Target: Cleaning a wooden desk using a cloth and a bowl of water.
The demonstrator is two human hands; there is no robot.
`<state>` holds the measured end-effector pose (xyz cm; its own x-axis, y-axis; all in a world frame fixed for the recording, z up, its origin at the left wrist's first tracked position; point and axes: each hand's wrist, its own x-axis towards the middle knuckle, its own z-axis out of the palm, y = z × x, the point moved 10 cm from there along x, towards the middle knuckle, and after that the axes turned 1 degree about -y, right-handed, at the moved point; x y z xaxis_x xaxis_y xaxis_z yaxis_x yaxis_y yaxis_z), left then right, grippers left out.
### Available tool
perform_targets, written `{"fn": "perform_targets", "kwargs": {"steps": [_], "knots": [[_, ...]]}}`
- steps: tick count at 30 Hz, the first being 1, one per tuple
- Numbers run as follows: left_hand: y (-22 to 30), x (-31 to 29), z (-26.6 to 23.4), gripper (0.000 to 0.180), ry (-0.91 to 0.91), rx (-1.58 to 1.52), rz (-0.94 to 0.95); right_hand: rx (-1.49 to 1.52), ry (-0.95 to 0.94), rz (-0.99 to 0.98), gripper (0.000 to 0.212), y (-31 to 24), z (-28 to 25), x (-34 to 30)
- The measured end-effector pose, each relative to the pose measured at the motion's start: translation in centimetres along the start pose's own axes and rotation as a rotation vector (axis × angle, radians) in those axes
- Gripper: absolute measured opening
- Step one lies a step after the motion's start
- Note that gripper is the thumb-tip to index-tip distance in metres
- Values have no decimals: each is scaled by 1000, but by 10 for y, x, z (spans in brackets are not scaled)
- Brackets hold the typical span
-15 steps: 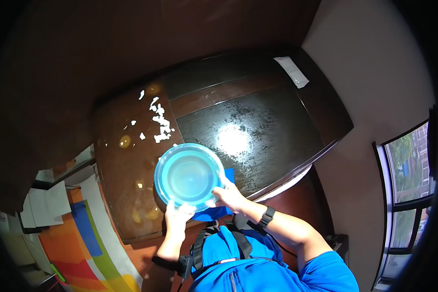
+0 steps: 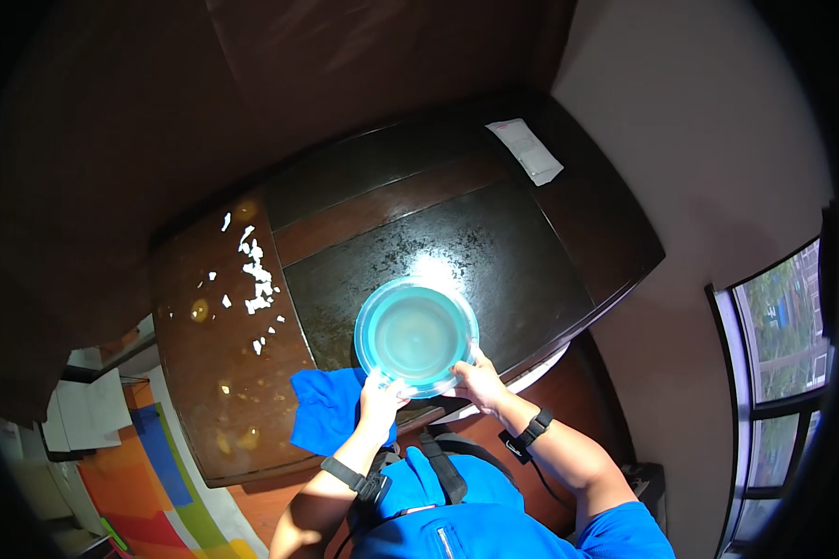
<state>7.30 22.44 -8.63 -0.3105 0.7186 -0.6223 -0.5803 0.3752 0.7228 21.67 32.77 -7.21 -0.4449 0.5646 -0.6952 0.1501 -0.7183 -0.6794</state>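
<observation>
At the far left, we see a panel striped in orange, blue, green and red (image 2: pixel 171 447) beside the dark brown-and-black wooden table (image 2: pixel 531 256). On the table's left section lie many small, irregular white scraps (image 2: pixel 257 279), loosely strewn, with yellowish roundish patches (image 2: pixel 199 310) near them. Next comes a crumpled bright-blue cloth (image 2: pixel 322 407) at the near edge, partly covered by our left hand (image 2: pixel 379 405), which grips the near-left rim of a round turquoise plastic basin (image 2: pixel 417 334). The basin sits over the table's near middle; we cannot tell whether it touches the tabletop. Our right hand (image 2: pixel 481 383) clasps its near-right rim, a black strap (image 2: pixel 535 428) around that wrist. Farther back on the right lies a flat, oblong white packet (image 2: pixel 528 151), well apart from the basin.
</observation>
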Motion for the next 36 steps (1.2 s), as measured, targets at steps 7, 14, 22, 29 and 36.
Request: {"fn": "perform_targets", "kwargs": {"steps": [7, 14, 22, 29, 36], "knots": [[-15, 10, 9, 56, 44, 34, 35, 84, -82, 67, 66, 7, -18, 6], [27, -48, -70, 54, 348, 382, 321, -585, 29, -473, 29, -10, -31, -35], [25, -89, -183, 36, 772, 1077, 199, -983, -571, -1032, 20, -9, 196, -73], [17, -99, -171, 19, 408, 768, 331, -1580, -661, -889, 39, 51, 287, 6], [96, -151, -146, 16, 288, 846, 427, -1574, -772, -675, 25, 42, 265, -28]]}}
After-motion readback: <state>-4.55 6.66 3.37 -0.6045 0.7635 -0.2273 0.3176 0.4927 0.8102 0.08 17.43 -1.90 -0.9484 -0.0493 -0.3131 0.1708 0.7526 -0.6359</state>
